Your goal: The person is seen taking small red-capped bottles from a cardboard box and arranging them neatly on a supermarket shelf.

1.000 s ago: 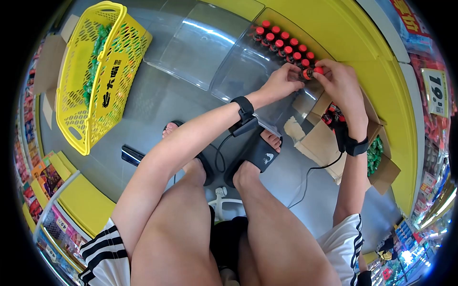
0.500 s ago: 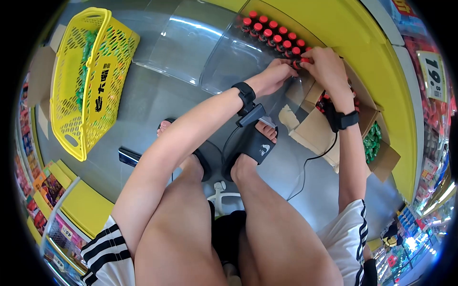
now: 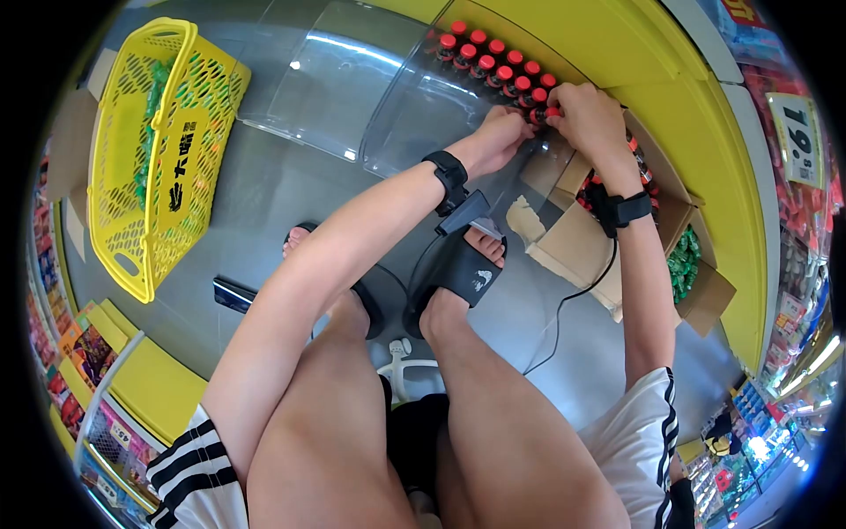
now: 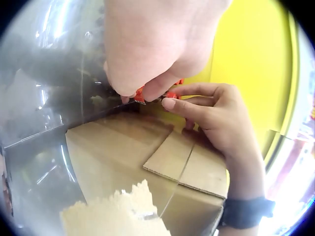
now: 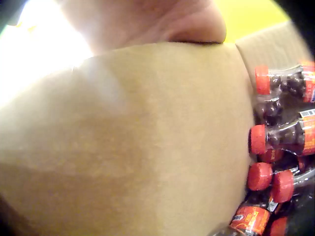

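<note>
Rows of small red-capped bottles (image 3: 504,73) stand inside a clear plastic bin (image 3: 397,115) at the top of the head view. At the near end of the rows, both hands meet on one small bottle (image 4: 140,94) with dark contents and a red label. My left hand (image 3: 499,141) has its fingers curled at the bottle's body. The thumb and forefinger of my right hand (image 3: 592,123) pinch its red cap (image 4: 171,96). Part of the bottle is hidden behind the left fingers in the left wrist view.
Below the right hand is a torn cardboard box (image 3: 577,256) holding more red-capped bottles (image 5: 288,137). Green-wrapped items (image 3: 685,264) lie in a carton beside it. A yellow basket (image 3: 189,167) stands at left, and a black phone-like object (image 3: 233,294) lies on the floor.
The left fingers have curled in around the bottle, and the right hand stays at its cap. The whole head view has shifted slightly, moving basket and bottles left.
</note>
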The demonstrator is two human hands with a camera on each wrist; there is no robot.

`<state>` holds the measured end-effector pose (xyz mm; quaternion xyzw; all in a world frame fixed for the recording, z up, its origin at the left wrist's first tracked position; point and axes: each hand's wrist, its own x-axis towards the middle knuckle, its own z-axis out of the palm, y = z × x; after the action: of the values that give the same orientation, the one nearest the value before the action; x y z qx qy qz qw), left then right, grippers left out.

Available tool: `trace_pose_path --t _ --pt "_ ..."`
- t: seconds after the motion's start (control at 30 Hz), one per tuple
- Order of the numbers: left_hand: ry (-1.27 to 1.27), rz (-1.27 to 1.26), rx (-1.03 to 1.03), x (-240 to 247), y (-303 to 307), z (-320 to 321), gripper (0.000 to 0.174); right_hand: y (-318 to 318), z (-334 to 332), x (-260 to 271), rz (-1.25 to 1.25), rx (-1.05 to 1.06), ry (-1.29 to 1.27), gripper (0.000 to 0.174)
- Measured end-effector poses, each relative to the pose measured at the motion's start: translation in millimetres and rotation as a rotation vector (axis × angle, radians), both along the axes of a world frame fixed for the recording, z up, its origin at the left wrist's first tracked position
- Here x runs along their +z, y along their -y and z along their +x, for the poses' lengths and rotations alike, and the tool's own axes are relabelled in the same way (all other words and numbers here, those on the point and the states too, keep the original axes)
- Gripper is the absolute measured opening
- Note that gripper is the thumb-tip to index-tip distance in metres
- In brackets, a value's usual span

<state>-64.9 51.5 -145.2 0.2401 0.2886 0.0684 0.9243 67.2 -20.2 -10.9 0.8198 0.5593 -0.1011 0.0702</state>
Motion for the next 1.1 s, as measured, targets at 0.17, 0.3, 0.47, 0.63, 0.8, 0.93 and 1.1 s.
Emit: trace_pose_path --t 0.17,0.3,0.47,0.63,0.8,0.93,1.1 --pt "0.023 -0.041 0.028 -5.5 2.1 1.7 0.053 -1.2 0.1 -0.2 -0.023 -0.016 0.009 0.027" --pt "0.015 -0.043 0.029 -6.6 3.2 4.1 0.057 -2.7 0.4 -1.6 -0.023 -0.052 0.013 0.029" --pt "0.055 -0.08 0.052 -9.8 2.0 6.8 0.061 -3.7 0.9 -4.0 -0.038 -0.078 0.035 0.031" --pt "0.081 -0.084 0.057 -5.2 -2.1 8.2 0.065 -4.5 -0.1 -4.8 -0.018 -0.108 0.056 0.033" --pt "0.057 -0.121 0.07 -6.6 -1.5 8.9 0.065 -5.1 -0.9 -4.2 -0.007 -0.11 0.063 0.032" --pt "0.065 -0.115 0.08 -5.4 0.4 7.3 0.062 -6.7 -2.0 -2.6 -0.019 -0.108 0.075 0.032" --pt "0.085 -0.142 0.061 -8.1 -6.3 8.3 0.056 -4.5 -2.3 -2.3 0.013 -0.105 0.038 0.028"
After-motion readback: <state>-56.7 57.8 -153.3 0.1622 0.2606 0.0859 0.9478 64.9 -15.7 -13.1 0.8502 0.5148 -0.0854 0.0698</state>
